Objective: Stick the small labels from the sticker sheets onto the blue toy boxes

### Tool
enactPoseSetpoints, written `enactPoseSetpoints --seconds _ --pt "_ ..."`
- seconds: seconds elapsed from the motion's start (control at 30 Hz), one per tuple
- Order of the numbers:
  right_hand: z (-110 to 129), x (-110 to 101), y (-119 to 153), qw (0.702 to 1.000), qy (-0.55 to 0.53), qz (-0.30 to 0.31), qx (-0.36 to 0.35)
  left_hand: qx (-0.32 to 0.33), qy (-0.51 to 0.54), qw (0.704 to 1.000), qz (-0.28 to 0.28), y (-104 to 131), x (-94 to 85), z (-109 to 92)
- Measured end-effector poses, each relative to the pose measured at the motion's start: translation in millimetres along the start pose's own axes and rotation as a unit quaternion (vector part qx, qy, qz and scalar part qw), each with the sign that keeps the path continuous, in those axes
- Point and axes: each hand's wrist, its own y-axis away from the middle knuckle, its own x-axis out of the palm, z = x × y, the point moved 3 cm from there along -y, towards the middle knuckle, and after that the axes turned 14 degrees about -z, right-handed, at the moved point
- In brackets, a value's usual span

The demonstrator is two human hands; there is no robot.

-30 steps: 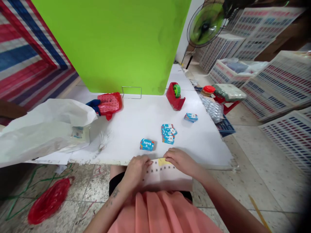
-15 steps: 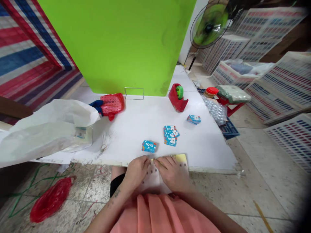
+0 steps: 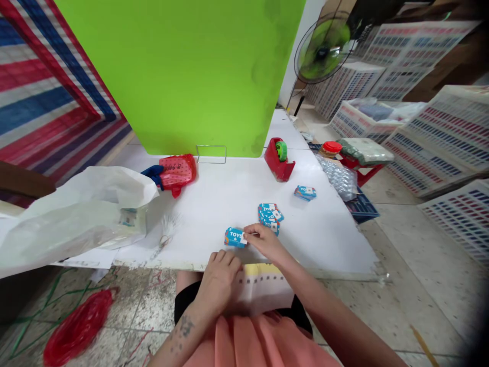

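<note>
My right hand (image 3: 265,242) reaches over the table, thumb and forefinger pinched on a small white sticker (image 3: 244,238). This sticker is against the right end of the top card in a stack of blue "TOYS" cards (image 3: 233,236). At the table's front edge my left hand (image 3: 221,278) lies with bent fingers over the left side of a sticker sheet (image 3: 263,288), holding it; the thumb is hidden. The sheet is white with a yellow strip and rows of small dark squares. Beyond my right hand, several spread cards (image 3: 269,211) bear white stickers.
A small card stack (image 3: 305,192) lies to the right, below a red tape dispenser (image 3: 280,159). On the left are a white plastic bag (image 3: 87,209) and a red pouch (image 3: 178,172). A green board (image 3: 191,76) stands at the back; a fan (image 3: 323,51) is beyond.
My right hand has left the sticker sheet and moved up to the nearest card stack, with a white sticker in its fingers. My left hand stays by the sheet, its fingers more outstretched.
</note>
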Motion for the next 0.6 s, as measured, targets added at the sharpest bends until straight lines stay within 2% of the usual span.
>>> enactPoseSetpoints --seconds 0.17,0.6 --pt "-0.3 13.6 -10.0 1.0 0.015 0.008 0.011 0.031 -0.004 0.999 -0.018 2.1 2.1 3.4" --pt "-0.6 15.3 -11.2 0.999 0.044 -0.001 0.02 0.048 -0.013 0.999 -0.019 -1.0 2.1 5.8"
